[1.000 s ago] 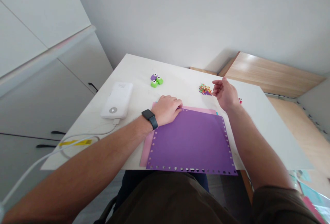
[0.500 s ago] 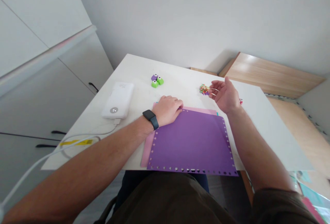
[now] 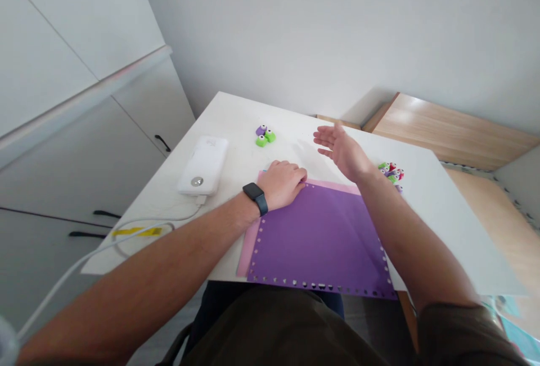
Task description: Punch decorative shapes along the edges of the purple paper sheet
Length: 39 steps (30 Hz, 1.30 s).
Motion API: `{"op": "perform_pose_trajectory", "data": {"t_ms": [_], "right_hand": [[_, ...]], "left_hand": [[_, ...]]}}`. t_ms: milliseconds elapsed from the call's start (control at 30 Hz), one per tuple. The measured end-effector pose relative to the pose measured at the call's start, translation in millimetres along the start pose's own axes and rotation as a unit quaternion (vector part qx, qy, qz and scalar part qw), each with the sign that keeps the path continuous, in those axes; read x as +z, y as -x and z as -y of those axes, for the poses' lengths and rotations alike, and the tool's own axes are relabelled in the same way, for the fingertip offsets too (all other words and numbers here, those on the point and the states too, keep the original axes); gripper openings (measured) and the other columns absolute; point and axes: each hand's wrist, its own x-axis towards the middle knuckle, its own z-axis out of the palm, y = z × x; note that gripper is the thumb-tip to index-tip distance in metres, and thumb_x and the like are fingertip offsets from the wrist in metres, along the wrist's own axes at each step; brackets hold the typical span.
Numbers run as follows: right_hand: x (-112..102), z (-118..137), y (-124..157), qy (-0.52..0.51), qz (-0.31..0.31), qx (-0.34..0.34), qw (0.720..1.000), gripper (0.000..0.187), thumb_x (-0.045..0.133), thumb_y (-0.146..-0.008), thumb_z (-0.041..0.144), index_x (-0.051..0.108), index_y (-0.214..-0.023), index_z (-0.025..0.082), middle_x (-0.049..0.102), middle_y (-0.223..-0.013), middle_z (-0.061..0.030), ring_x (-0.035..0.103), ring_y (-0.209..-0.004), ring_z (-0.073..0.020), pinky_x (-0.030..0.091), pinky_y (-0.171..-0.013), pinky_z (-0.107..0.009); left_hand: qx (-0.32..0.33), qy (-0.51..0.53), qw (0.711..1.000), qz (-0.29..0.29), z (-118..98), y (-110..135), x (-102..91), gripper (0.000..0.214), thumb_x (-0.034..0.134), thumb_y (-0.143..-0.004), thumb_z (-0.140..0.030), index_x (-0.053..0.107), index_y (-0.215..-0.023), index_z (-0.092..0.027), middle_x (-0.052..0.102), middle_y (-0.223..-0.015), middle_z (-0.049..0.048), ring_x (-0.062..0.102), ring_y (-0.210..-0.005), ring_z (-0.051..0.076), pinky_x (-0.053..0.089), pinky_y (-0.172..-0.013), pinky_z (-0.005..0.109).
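Right hand (image 3: 346, 153) has swung left since the earlier frame. From my end it now hides the spot where I saw a loose pile of tiny multicoloured bits, and more of the cluster of green, red and purple plastic pieces with white eyes (image 3: 395, 178) shows past the right forearm (image 3: 407, 231). My view has shifted slightly too. Right hand: raised over the table, fingers extended and parted, I see nothing in it.

Left hand (image 3: 283, 184): resting on the top-left part of the rectangular purple paper-like sheet (image 3: 320, 236), fingers curled at its top edge; I can't tell if they pinch it. Black watch (image 3: 253, 190) on that wrist. Sheet lies flat at the near edge of the white table (image 3: 447, 225), punched holes along its sides, pink sheet (image 3: 250, 248) under it, showing left and top. Beyond the left hand I get 3 eyed plastic pieces (image 3: 270, 136), 1 purple, 2 green. White rectangular power bank (image 3: 205, 163) with white cable (image 3: 160, 219) sits left.
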Motion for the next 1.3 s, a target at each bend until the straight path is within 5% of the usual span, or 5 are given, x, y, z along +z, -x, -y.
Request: {"op": "perform_pose_trajectory", "data": {"t_ms": [100,233,700,1100,1300], "right_hand": [[24.2,-2.2,-19.8,0.159,-0.011,-0.067,0.985,0.05,0.066,-0.096,0.064,0.067,-0.126,0.024,0.07,-0.141,-0.0114,0.066,-0.128,-0.0282,0.052,-0.11,-0.046],[55.7,1.8,-45.9,0.313,0.022,-0.101,0.944,0.042,0.072,-0.095,0.04,0.067,-0.131,0.017,0.072,-0.138,-0.0139,0.071,-0.114,-0.027,0.055,-0.103,-0.044],[118.4,11.2,-113.4,0.452,0.056,-0.102,0.885,0.034,0.072,-0.096,0.035,0.076,-0.125,0.019,0.078,-0.128,-0.0115,0.071,-0.118,-0.0289,0.052,-0.107,-0.044],[128.9,2.6,-131.9,0.439,0.018,-0.083,0.894,0.018,0.075,-0.086,0.029,0.081,-0.099,0.017,0.081,-0.106,-0.0123,0.074,-0.101,-0.0291,0.055,-0.093,-0.043],[111.3,15.1,-112.8,0.303,-0.058,-0.1,0.946,0.018,0.074,-0.088,0.034,0.077,-0.097,0.018,0.079,-0.095,-0.0056,0.068,-0.087,-0.0205,0.052,-0.083,-0.037]], "left_hand": [[0.0,-0.001,1.0,0.0,-0.5,-0.3,0.2,0.017,0.059,-0.104,-0.032,0.073,-0.105,-0.022,0.076,-0.106,0.0084,0.068,-0.102,0.029,0.048,-0.089,0.044],[-0.001,-0.006,1.0,-0.003,-0.7,-0.8,1.2,0.016,0.059,-0.103,-0.031,0.072,-0.104,-0.021,0.076,-0.106,0.0084,0.068,-0.101,0.029,0.049,-0.089,0.045],[0.001,-0.021,1.0,-0.002,-1.2,-0.8,2.7,0.017,0.058,-0.102,-0.031,0.071,-0.103,-0.02,0.076,-0.107,0.0117,0.069,-0.102,0.031,0.052,-0.089,0.046],[0.003,-0.029,1.0,0.007,-1.4,-1.7,1.7,0.019,0.058,-0.102,-0.032,0.071,-0.106,-0.019,0.076,-0.106,0.0124,0.071,-0.102,0.032,0.054,-0.088,0.047],[0.002,-0.02,1.0,0.011,-1.4,-1.6,0.7,0.019,0.057,-0.103,-0.031,0.072,-0.107,-0.02,0.076,-0.109,0.0118,0.07,-0.104,0.031,0.053,-0.09,0.047]]}}
